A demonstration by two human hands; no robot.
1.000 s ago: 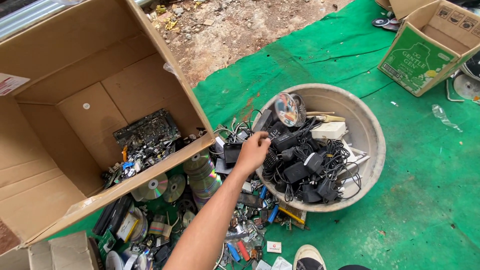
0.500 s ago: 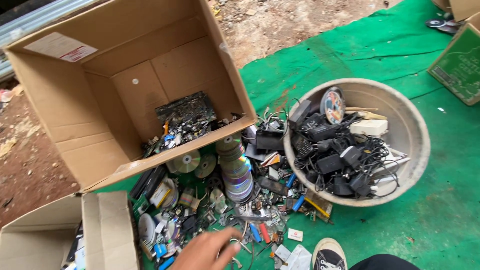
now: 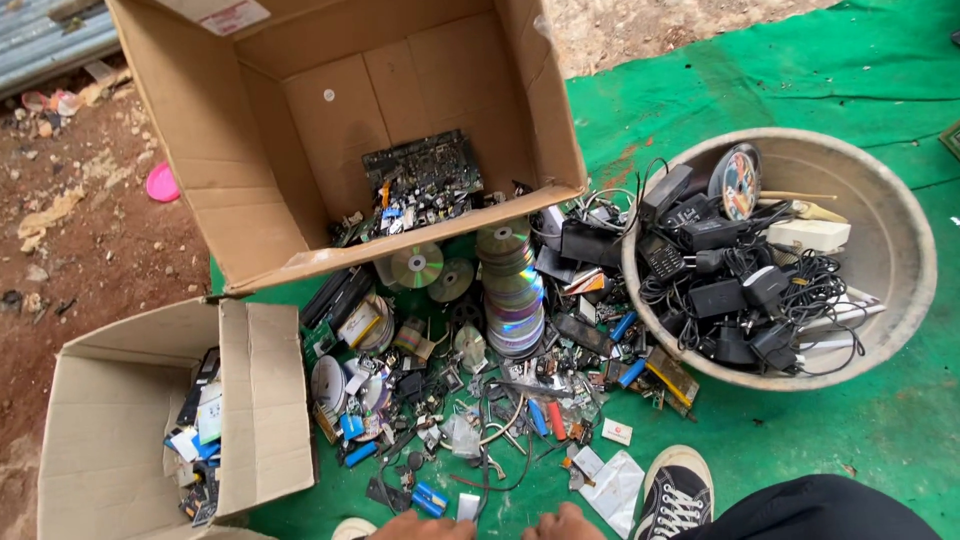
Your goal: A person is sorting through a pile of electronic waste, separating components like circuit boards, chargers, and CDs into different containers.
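Only the tops of my two hands show at the bottom edge. My left hand [image 3: 425,526] lies beside blue batteries [image 3: 430,497]. My right hand [image 3: 565,523] is next to a white plastic wrapper [image 3: 612,487]. Their fingers are cut off by the frame. Just beyond them a pile of small electronic scrap [image 3: 480,400] is spread over a green tarp [image 3: 800,430]. A stack of shiny discs [image 3: 515,300] stands in the middle of the pile.
A large cardboard box [image 3: 250,150] lies on its side with circuit boards [image 3: 420,180] inside. A round basin [image 3: 900,260] on the right holds black adapters and cables [image 3: 730,290]. A small open box [image 3: 110,420] sits lower left. My shoe [image 3: 678,490] rests on the tarp.
One hand drew back from the basin to the near edge of the pile. Now both hands sit at the bottom edge. The view has swung left, and the small box has come into sight.
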